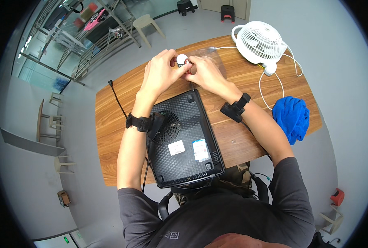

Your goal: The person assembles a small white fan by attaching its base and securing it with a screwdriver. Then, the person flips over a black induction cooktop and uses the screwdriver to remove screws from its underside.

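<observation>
Over the far side of the table, my left hand [160, 71] and my right hand [208, 75] meet at a small object with a round white top [182, 60] and red and black below it. The fingers of both hands are closed on it, and they hide most of its body. Beneath and beside my right hand lies a clear plastic bag [217, 62]. Nearer to me, below the hands, a black flat appliance [186, 120], which looks like an induction cooker, lies underside up. Its round fan grille, corner feet and two labels show.
A white fan [260, 41] with its cord stands at the table's far right. A crumpled blue cloth [291, 118] lies at the right edge. On the left is a black plug [110, 83] on a cable. Cables run from black bands on both wrists. Stools and a metal rack stand beyond.
</observation>
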Demonstrator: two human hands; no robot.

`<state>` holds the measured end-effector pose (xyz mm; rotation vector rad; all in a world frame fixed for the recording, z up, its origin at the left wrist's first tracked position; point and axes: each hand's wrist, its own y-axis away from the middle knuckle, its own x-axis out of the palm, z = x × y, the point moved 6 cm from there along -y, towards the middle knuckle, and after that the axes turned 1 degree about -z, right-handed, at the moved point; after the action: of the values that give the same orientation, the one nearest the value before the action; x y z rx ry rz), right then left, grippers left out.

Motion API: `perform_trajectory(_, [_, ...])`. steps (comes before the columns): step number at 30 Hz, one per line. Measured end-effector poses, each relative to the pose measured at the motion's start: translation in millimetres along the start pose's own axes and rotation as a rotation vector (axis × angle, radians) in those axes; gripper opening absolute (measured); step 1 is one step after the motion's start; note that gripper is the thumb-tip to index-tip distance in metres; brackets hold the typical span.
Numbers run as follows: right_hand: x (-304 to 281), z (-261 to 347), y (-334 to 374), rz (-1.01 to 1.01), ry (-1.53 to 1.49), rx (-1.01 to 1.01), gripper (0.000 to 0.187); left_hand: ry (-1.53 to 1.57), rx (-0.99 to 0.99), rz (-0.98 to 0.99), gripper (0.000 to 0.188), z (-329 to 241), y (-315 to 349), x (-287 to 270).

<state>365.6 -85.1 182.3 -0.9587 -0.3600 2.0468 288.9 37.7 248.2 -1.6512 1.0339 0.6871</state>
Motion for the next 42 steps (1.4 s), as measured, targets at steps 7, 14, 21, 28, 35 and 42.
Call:
perform_trajectory(7, [-7, 5, -1, -0.007, 0.001, 0.004, 0.034, 0.009, 0.046, -0.030, 0.042, -3, -1, -4])
perform_trajectory(14, [-39, 20, 11, -0.050, 0.008, -0.028, 0.038, 0.218, 0.006, 0.110, 0.027, -4, 15, -2])
perform_trajectory(21, [-69, 32, 62, -0.043, 0.066, -0.063, 0.048, 0.184, 0.110, 0.504, 0.025, -38, 75, 82])
perform_trajectory(28, [-97, 49, 105, 0.012, 0.101, 0.111, 0.043, 0.309, 0.189, 0.626, 0.024, -83, 104, 120])
perform_trajectory(35, [-112, 53, 136, -0.041, 0.079, 0.086, 0.045, 0.403, 0.212, 0.622, 0.016, -112, 111, 133])
perform_trajectory(42, [-121, 42, 162, -0.020, 0.098, 0.174, 0.041, 0.244, 0.192, 0.721, 0.012, -127, 125, 162])
